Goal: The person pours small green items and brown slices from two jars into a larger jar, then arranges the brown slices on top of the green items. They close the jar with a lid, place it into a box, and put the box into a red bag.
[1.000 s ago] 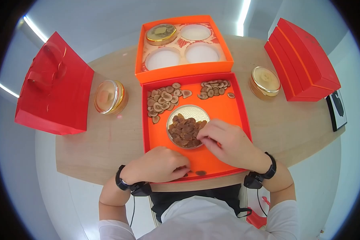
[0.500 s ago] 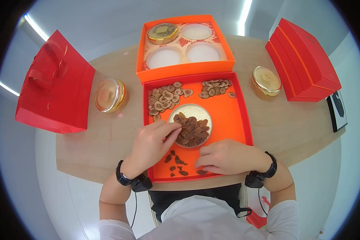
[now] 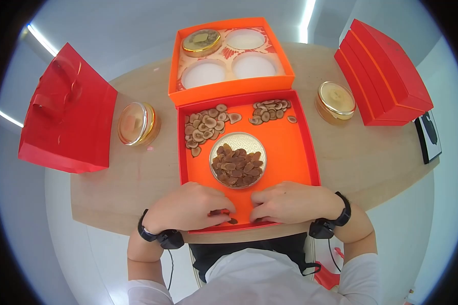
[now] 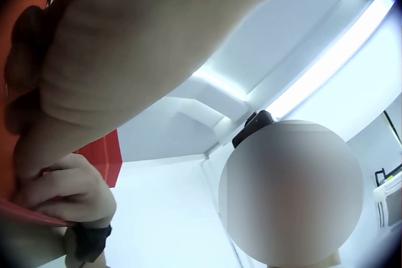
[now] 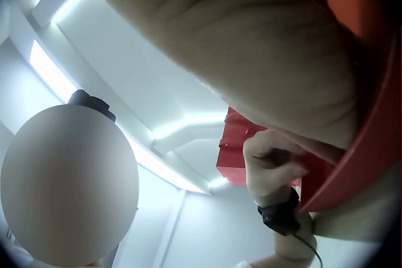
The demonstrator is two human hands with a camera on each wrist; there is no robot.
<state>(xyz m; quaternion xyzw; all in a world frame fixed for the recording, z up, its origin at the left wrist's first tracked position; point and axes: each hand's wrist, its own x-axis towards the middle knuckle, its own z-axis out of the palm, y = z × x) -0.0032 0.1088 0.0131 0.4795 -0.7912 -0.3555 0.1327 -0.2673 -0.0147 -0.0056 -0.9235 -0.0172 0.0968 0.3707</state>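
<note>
In the head view, a round cream dish point(image 3: 220, 175) with a patterned base holds a pile of brown, oval dried slices point(image 3: 237, 165). It stands on the orange floor of a shallow red-rimmed box point(image 3: 290, 152). My left hand point(image 3: 192, 206) is low at the box's front left, fingers bent downward beside a dark dried slice point(image 3: 232, 221). To its right, my right hand point(image 3: 295, 203) reaches down at the front edge, fingertips at the box floor. The undersides of both hands are hidden, and I cannot tell whether either pinches a slice.
Pale-rimmed slices point(image 3: 206, 127) lie at the box's back left, with a smaller group point(image 3: 269, 111) at back right. Behind stands an orange box point(image 3: 229, 86) with round wells and one jar. Jars point(image 3: 137, 123) point(image 3: 336, 101), a red bag point(image 3: 71, 117) and red boxes point(image 3: 381, 76) flank it.
My left hand was at the front, went to the dish's pile, then returned to the front. My right hand moved from the dish to the front edge and has stayed there.
</note>
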